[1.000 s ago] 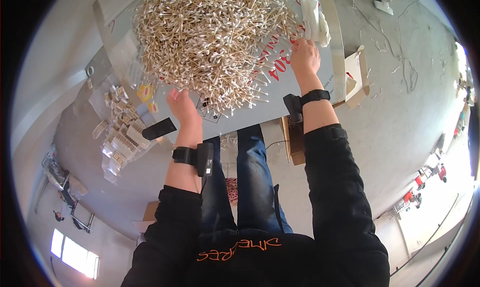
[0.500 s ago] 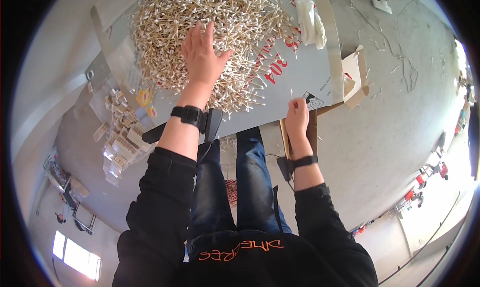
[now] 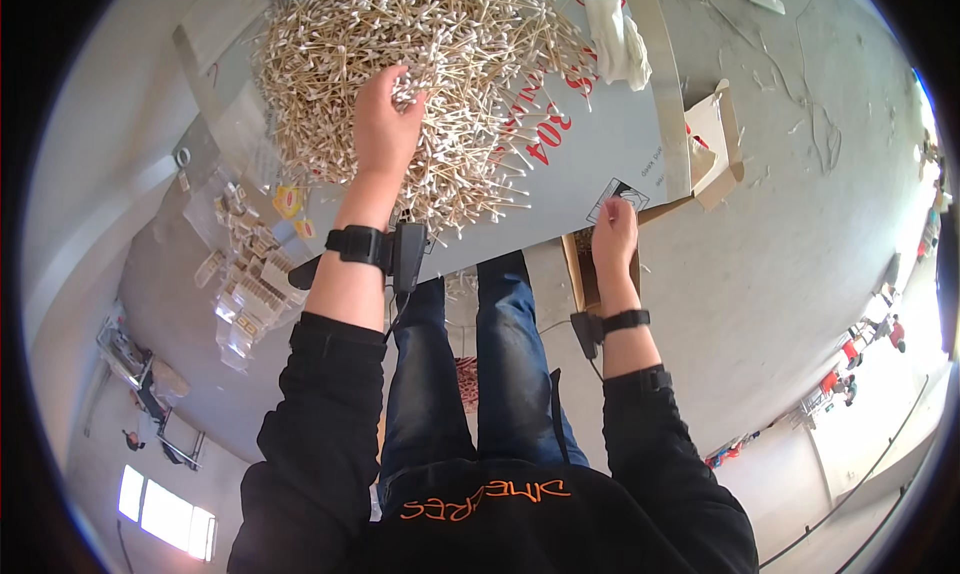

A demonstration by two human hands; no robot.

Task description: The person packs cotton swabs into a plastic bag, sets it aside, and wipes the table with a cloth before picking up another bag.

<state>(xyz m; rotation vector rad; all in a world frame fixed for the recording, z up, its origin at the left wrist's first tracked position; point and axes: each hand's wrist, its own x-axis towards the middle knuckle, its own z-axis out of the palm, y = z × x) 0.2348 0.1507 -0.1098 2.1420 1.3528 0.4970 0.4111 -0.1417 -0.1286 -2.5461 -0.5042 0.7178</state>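
White-tipped cotton swabs [image 3: 470, 124], bristly and heaped, around curled left fingers [image 3: 384, 82]

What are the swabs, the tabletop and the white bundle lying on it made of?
Swabs: matte wood or bamboo sticks, it seems, being pale tan and straight; the white, rounded tips suggest cotton.
Tabletop: smooth, even grey with red print; metal or plastic-coated sheet, hard to tell.
White bundle: probably cloth, matte with soft folds.
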